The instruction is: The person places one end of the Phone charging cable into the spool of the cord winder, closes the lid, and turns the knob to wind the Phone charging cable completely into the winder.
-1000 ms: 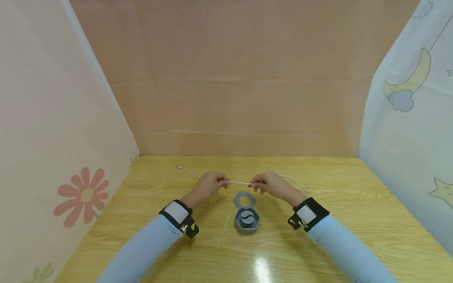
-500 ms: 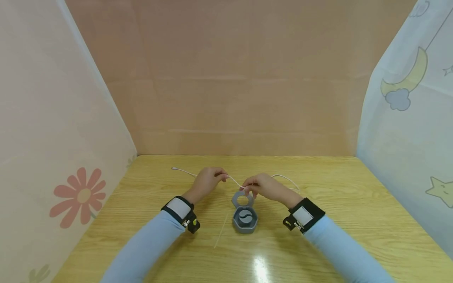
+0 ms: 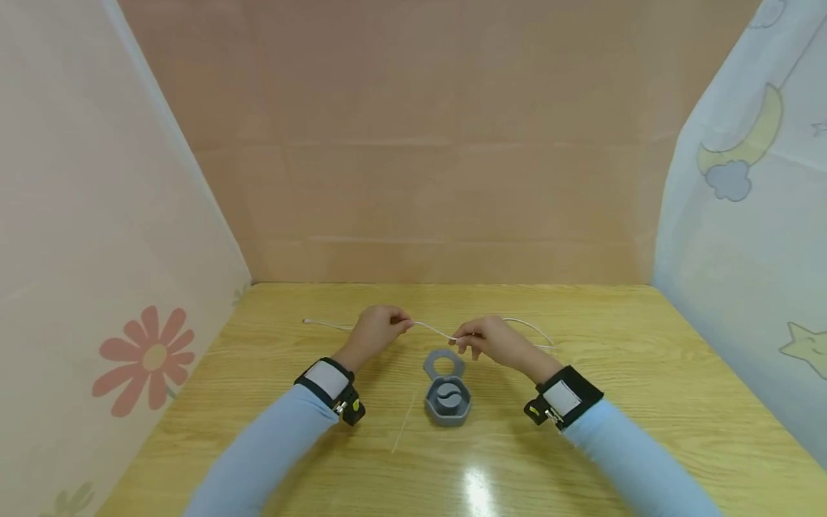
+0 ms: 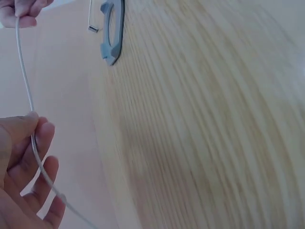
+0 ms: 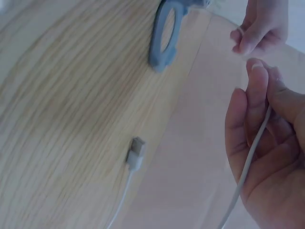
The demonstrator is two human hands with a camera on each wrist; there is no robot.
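Both hands hold a thin white cable (image 3: 431, 330) above the wooden table (image 3: 646, 373). My left hand (image 3: 402, 327) pinches it left of the middle, and in the left wrist view the cable (image 4: 25, 81) runs through those fingers (image 4: 33, 143). My right hand (image 3: 462, 339) pinches it a short way to the right, with the cable (image 5: 252, 152) lying across the fingers (image 5: 255, 105). Just below the hands sits a grey hexagonal case (image 3: 447, 402), its ring-shaped lid (image 3: 444, 362) open toward them. The cable's plug (image 5: 136, 153) lies on the table.
A thin pale strip (image 3: 403, 424) lies on the table left of the case. Printed cloth panels stand at the left (image 3: 97, 287) and right (image 3: 743, 251), and a plain brown wall (image 3: 446, 179) closes the back.
The hands came closer together, letting the cable sag over the lid, then drew a little apart again. The cable's left end slid left and nearer.
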